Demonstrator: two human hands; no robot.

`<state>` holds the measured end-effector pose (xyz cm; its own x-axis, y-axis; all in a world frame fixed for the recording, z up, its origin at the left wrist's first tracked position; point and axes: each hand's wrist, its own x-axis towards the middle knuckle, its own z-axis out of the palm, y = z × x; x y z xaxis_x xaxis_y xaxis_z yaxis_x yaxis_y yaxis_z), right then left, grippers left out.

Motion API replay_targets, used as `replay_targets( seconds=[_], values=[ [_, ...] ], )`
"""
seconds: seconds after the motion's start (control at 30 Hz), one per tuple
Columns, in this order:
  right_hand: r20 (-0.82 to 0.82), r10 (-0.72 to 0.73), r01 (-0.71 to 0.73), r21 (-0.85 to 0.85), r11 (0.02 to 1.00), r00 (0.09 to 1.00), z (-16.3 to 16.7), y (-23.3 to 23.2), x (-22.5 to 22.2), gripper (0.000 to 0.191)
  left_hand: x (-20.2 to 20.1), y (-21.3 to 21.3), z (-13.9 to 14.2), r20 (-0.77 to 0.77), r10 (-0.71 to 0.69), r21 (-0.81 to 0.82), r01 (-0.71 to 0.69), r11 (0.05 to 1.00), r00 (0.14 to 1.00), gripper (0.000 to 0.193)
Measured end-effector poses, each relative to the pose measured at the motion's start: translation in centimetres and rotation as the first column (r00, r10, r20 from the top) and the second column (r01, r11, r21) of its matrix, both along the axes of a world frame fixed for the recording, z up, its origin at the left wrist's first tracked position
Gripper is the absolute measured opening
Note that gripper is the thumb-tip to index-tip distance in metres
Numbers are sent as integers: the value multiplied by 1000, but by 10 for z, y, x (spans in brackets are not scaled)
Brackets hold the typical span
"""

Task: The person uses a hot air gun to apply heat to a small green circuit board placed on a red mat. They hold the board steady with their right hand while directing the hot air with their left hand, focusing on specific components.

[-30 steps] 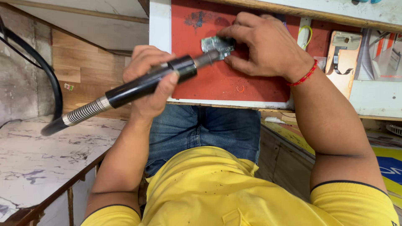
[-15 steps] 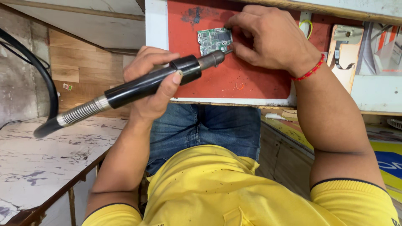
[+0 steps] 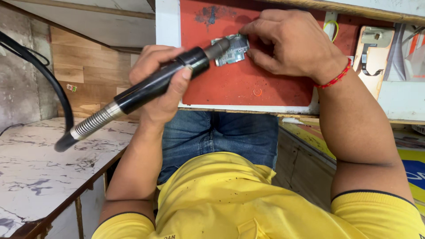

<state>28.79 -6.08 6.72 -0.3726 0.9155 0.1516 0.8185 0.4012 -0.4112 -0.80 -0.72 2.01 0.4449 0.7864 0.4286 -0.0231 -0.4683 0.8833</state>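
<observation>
Left hand [image 3: 161, 82] wrapped around black rotary-tool handpiece [image 3: 155, 86], pencil-style, tip angled down onto small circuit board [image 3: 232, 48]; low angle likely gives control over the bit. Flexible shaft [image 3: 90, 124] trails off behind the wrist, out of work area. Right hand [image 3: 292, 42] pins the board flat with fingertips [image 3: 252, 53], probably so it cannot skid. Board lies on red work mat [image 3: 248, 84], near mat's upper middle. Opened phone back [image 3: 372, 53] sits well apart at right.

Rotary tool handpiece [image 3: 164, 79]: glossy black plastic, coiled metal spring. Mat [image 3: 248, 84]: matt red, possibly rubber, stained.
</observation>
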Motion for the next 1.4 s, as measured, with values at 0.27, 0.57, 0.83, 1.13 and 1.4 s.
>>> replay_targets(
  seconds=[0.27,0.57,0.83,1.13,1.4],
  values=[
    [-17,21,-21,5,1000,1000,-1,1,0,25,1,-1,2,-52,38,71,-35,997,998,32],
    [-6,5,-6,-30,1000,1000,-4,2,1,26,3,0,-1,-12,31,66,-30,997,999,34],
    [5,-43,43,4,999,999,-7,1,3,24,1,-2,-8,-11,113,16,-113,993,993,36],
    [31,-15,15,-3,1000,999,-4,0,1,25,-1,-1,-4,-65,144,-9,-145,989,987,39],
    [54,-21,20,18,1000,998,6,0,-1,26,0,-2,-10,28,138,-54,-136,989,990,35]
  ],
)
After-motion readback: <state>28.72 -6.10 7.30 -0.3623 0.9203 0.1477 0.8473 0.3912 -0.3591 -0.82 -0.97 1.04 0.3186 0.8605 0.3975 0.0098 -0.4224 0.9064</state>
